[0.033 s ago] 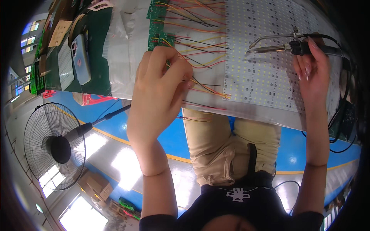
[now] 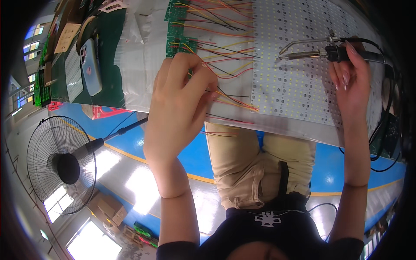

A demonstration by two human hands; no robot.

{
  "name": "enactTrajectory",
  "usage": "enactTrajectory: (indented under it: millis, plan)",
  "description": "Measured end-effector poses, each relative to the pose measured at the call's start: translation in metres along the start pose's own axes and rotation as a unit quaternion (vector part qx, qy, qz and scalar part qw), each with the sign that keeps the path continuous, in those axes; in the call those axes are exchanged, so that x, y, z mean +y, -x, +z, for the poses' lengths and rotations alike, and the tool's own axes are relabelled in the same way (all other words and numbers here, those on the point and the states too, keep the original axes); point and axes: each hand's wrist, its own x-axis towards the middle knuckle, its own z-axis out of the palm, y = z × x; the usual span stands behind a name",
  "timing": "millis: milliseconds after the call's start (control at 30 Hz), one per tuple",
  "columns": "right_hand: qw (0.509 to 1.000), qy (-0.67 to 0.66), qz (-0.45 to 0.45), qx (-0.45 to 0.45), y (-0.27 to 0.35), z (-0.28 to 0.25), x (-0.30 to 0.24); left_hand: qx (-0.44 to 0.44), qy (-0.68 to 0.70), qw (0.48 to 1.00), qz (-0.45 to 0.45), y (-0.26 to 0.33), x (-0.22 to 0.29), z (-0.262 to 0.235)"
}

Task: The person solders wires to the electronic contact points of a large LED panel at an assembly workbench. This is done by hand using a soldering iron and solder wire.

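My right hand (image 2: 352, 71) is wrapped round the black handle of a soldering iron (image 2: 303, 55). A thin curved metal tube (image 2: 305, 42) runs along the iron, and both tips hang over a white panel of small LEDs (image 2: 294, 91). My left hand (image 2: 180, 93) is closed in a pinch over the near end of the green circuit boards (image 2: 175, 30). Red, yellow and black wires (image 2: 234, 100) come out beside its fingertips, which seem to grip them; the exact hold is hidden. More coloured wires (image 2: 221, 21) stretch from the boards toward the panel.
A phone (image 2: 91, 69) lies on the green mat at the left of the table. Black cables (image 2: 388, 104) hang at the right edge. A standing fan (image 2: 65, 167) is on the left, with cardboard boxes (image 2: 106, 208) beyond it on the floor.
My left hand has shifted very slightly, and the wires by its fingers have moved a little. The right hand and the soldering iron stay in place.
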Motion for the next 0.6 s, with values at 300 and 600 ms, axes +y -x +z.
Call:
enactTrajectory:
  millis: [300, 600]
  plan:
    - [1.000, 0.007, -0.009, -0.005, -0.0011, -0.0040, 0.0029, -0.021, -0.004, 0.999, 0.035, 0.0019, -0.0011, 0.0017]
    - [1.000, 0.013, -0.004, 0.004, -0.0008, -0.0027, 0.0020, 0.009, 0.054, 0.996, 0.064, 0.0003, -0.0060, 0.0049]
